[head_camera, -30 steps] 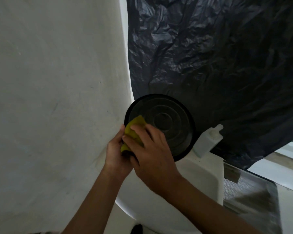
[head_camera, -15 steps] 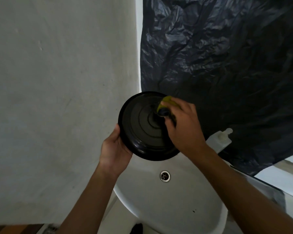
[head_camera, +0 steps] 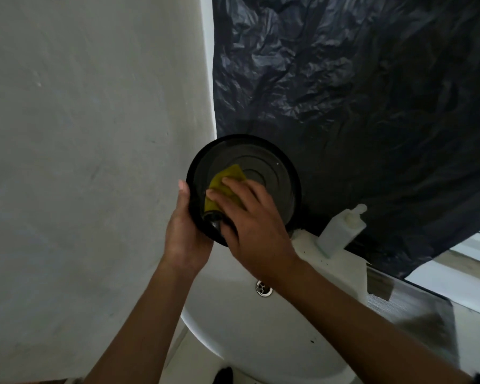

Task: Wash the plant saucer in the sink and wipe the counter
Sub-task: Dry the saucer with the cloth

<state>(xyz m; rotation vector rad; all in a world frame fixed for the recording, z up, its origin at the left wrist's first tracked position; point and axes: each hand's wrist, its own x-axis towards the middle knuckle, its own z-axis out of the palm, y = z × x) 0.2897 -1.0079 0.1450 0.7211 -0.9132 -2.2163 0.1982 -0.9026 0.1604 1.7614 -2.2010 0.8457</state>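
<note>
Hanging over the white ceramic sink point(head_camera: 261, 342), nearly upright, hollow side facing the camera: a round black plastic plant saucer point(head_camera: 275, 167). Gripping its left rim, thumb hooked over the edge: left hand point(head_camera: 183, 234). Pressing into the lower-left face, fingers bent around a small yellow sponge point(head_camera: 225, 178): right hand point(head_camera: 252, 217). Up and right of those fingertips, the saucer's centre.

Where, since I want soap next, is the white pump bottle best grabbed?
Wrap the broad body of the pump bottle below the pump, coming from the front right: the black sheet backs it, and the saucer crowds its left.
</note>
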